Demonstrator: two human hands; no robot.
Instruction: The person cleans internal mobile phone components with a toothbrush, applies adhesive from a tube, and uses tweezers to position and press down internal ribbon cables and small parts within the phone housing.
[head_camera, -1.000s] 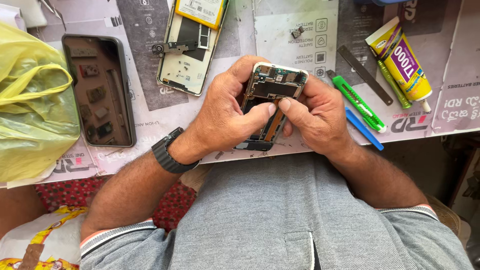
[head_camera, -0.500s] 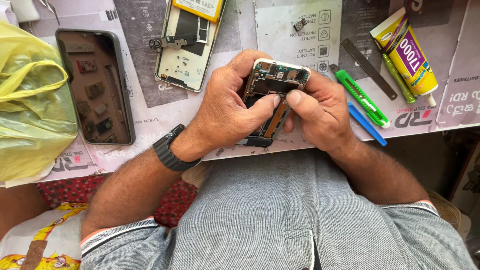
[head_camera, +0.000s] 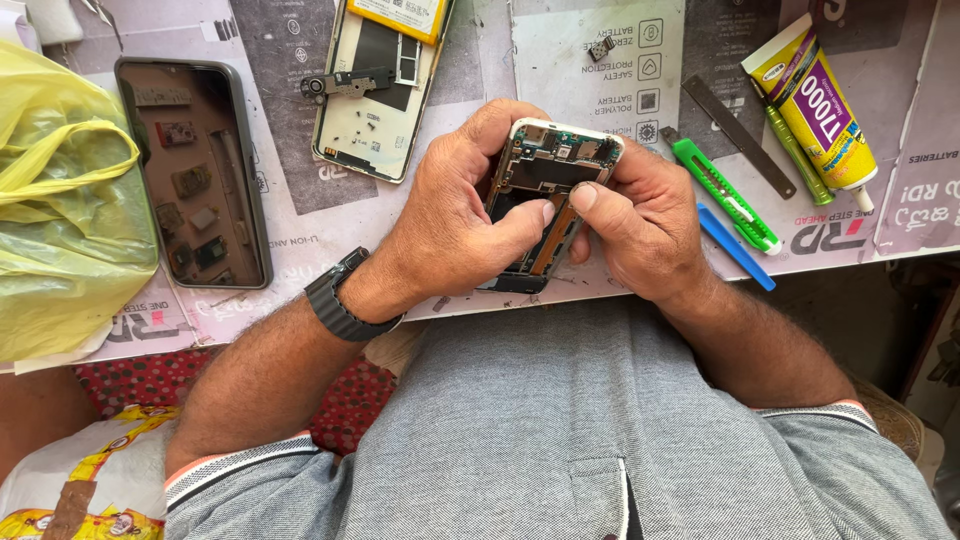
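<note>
Both of my hands hold an opened phone (head_camera: 553, 160) with its back off, circuit boards and an orange flex cable showing. My left hand (head_camera: 455, 215) wraps the phone's left side, with the thumb pressed on its middle. Gripping the right side is my right hand (head_camera: 640, 220), whose thumb meets the left thumb over the flex cable. The phone is tilted up just above the table's near edge. A black watch (head_camera: 340, 300) is on my left wrist.
A second opened phone frame (head_camera: 375, 110) with a yellow battery lies behind. At the left are a dark phone case (head_camera: 195, 170) holding small parts and a yellow plastic bag (head_camera: 55, 220). To the right lie a green utility knife (head_camera: 725, 195), a blue pry tool (head_camera: 735, 248), a metal strip (head_camera: 740, 135) and a glue tube (head_camera: 815, 105).
My right thumb has slid down toward the phone's middle to meet the left thumb. The phone stays in both hands, in nearly the same place.
</note>
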